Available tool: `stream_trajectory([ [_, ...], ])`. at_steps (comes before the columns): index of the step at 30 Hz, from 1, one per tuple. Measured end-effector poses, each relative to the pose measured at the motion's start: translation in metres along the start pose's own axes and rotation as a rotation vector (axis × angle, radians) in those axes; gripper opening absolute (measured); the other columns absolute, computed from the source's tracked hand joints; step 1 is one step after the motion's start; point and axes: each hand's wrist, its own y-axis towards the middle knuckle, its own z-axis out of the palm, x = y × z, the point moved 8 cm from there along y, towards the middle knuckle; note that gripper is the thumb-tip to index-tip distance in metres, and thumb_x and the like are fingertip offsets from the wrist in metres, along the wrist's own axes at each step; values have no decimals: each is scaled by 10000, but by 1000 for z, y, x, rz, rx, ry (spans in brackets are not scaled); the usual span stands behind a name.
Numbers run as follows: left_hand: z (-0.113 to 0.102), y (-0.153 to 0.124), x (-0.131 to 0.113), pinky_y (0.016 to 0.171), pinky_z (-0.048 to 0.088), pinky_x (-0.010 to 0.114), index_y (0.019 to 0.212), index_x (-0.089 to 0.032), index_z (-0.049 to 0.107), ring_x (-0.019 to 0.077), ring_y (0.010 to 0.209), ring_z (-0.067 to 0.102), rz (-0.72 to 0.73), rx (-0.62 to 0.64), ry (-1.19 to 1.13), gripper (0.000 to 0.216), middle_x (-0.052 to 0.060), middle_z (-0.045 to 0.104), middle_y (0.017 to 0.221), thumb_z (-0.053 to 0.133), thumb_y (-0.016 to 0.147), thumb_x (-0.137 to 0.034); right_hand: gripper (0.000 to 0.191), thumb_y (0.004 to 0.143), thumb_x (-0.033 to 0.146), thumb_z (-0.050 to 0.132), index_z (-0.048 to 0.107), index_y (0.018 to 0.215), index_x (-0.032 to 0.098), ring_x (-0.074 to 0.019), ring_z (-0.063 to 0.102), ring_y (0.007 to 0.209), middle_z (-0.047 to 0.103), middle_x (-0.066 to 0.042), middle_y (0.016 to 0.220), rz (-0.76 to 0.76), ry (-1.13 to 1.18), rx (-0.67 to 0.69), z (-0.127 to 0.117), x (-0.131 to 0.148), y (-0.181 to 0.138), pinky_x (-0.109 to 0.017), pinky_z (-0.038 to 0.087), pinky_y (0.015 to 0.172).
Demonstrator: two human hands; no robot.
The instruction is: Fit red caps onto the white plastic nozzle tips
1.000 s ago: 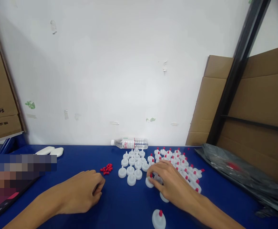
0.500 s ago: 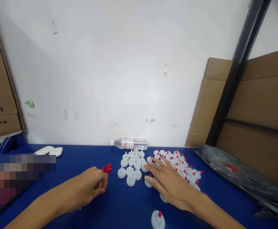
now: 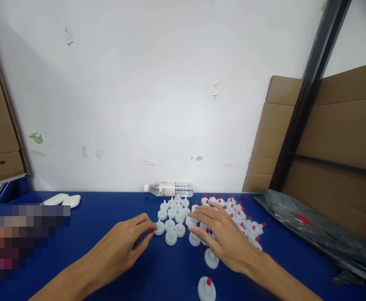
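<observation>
My left hand [image 3: 131, 240] pinches a small red cap [image 3: 151, 230] between thumb and forefinger, just left of a group of white nozzle lids [image 3: 170, 237] with bare tips. My right hand [image 3: 218, 232] is open, its fingers apart over the lids to the right. Its thumb and forefinger are around a white lid [image 3: 190, 221]; whether they touch it I cannot tell. Many nozzle lids with red caps [image 3: 239, 215] stand beyond this hand, some hidden by it. A single red-capped lid [image 3: 207, 288] is at the near edge, and another white lid [image 3: 211, 259] is below my right palm.
A clear plastic bottle [image 3: 170, 189] lies along the wall behind the lids. Two white oval objects [image 3: 71, 201] lie at the left, near a pixelated area. Dark plastic bags [image 3: 311, 234] and cardboard [image 3: 342, 125] take up the right side of the blue table [image 3: 107, 209].
My left hand has moved right from the small red pile to the bare-tipped lids, with a red cap now showing in its fingers. My right thumb has drawn closer to the forefinger.
</observation>
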Motion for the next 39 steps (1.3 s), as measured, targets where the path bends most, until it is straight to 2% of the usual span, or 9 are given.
stream_trajectory([
  [5,-5,0,-7,576,445,202,1073,-268,758,142,756,687,-16,-200,-268,295,24,740,1001,495,1047,-398,191,1026,359,651,675,1176,245,-211,709,964,727,-59,1110,-156,106,-146,-11,27,-6,-352,564,861],
  [9,7,-4,-3,538,436,211,959,-246,794,127,540,643,-235,-238,-497,290,-22,712,673,653,948,-498,192,1074,238,561,617,1256,221,-193,703,1037,733,-63,1167,-364,91,-101,-6,56,-12,-327,550,913],
  [14,26,-6,-13,523,442,211,895,-213,800,125,502,634,-279,-200,-723,302,-17,703,652,722,876,-504,108,1069,198,571,592,1174,188,-183,693,1073,744,-53,1147,-462,106,-123,-7,70,-15,-322,530,948],
  [21,33,-9,-16,475,423,194,878,-203,794,104,449,603,-256,-142,-683,329,-15,704,647,708,905,-520,12,1062,194,582,578,1073,199,-161,695,1036,745,-34,1082,-475,131,-90,-1,69,-16,-298,523,940],
  [24,28,-7,-22,458,412,197,910,-212,784,84,412,545,-108,-167,-516,321,-18,717,684,652,971,-498,81,1038,125,581,584,1064,202,-149,687,1009,740,-37,1100,-501,78,-55,5,71,-18,-295,525,929],
  [27,25,-7,-32,596,473,212,990,-234,747,127,602,659,72,-207,-309,288,-3,748,802,541,1061,-422,168,1002,48,554,594,1053,203,-155,676,1024,737,-46,1117,-514,30,-72,3,72,-19,-293,528,910],
  [31,28,-10,-46,576,398,239,856,-224,631,131,640,628,194,-209,-120,346,-7,690,781,403,1108,-286,185,1022,49,514,609,996,206,-153,683,983,745,-41,1078,-554,-45,-123,-2,79,-21,-287,538,891],
  [35,29,-13,-56,583,398,239,820,-223,548,121,620,582,207,-175,-152,331,-7,662,797,367,1097,-228,193,1053,125,544,611,900,222,-163,678,1050,757,-14,1055,-598,-167,-183,-2,86,-23,-307,527,968],
  [39,32,-17,-57,605,422,250,823,-221,564,139,634,596,197,-163,-201,372,6,647,768,328,1105,-279,235,995,81,569,593,806,219,-166,662,921,743,-17,995,-657,-212,-180,9,86,-27,-289,544,799],
])
